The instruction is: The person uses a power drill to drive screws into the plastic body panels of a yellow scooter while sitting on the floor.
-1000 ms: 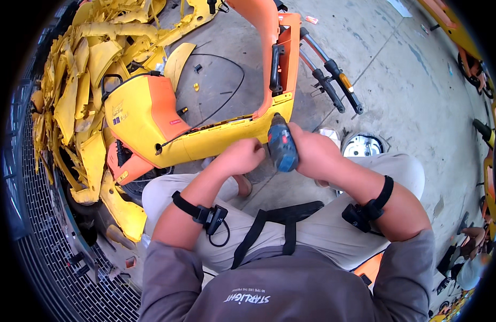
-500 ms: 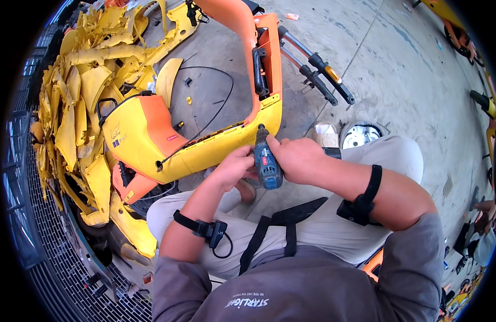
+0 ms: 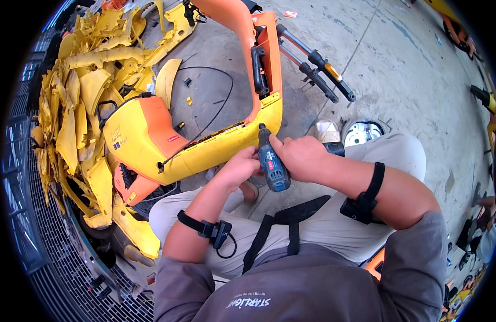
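Observation:
A blue-and-black cordless impact driver [image 3: 273, 166] is gripped in my right hand [image 3: 301, 157], its dark nose against or just over the yellow lower shell of a scooter body [image 3: 205, 156]. Part of the handle is hidden behind my fingers. Close to the driver's left side, by the shell's near edge, is my left hand [image 3: 241, 167]; its fingers are curled together, and whatever they may hold is hidden. The scooter body lies on its side, with an orange seat section [image 3: 163, 125] at left and an orange upright [image 3: 270, 59] at the far end.
A heap of broken yellow panels [image 3: 92, 102] lies at the left. A black cable [image 3: 232, 88] curves over the concrete floor. Fork tubes [image 3: 315, 64] stick out beyond the orange upright. A round headlamp [image 3: 361, 133] and a clear-topped part [image 3: 327, 131] lie near my right knee.
The driver's rear end has swung slightly to the right, and my right hand has shifted with it. My left hand stays close beside the tool.

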The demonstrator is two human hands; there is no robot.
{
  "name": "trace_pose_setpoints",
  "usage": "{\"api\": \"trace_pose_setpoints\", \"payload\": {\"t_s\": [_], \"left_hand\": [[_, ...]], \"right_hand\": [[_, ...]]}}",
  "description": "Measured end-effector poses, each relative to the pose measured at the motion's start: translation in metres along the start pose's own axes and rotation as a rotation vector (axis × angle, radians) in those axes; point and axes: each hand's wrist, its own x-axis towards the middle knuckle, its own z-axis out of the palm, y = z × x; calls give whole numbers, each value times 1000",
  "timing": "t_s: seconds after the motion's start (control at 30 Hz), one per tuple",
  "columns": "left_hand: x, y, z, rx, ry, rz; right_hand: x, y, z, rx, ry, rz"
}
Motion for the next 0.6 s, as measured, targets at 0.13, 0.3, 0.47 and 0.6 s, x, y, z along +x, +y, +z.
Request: {"api": "trace_pose_setpoints", "payload": {"t_s": [0.13,0.3,0.47,0.6], "left_hand": [[2,-1,-3,-44,-4,-19],[2,1,-2,-99,23,-67],[4,2,3,-152,43,-102],[13,-11,-4,5,107,-50]], "right_hand": [[0,0,1,-2,10,-9],[1,1,3,-12,2,-14],[3,5,10,-26,5,-3],[3,3,9,-39,-9,-2]]}}
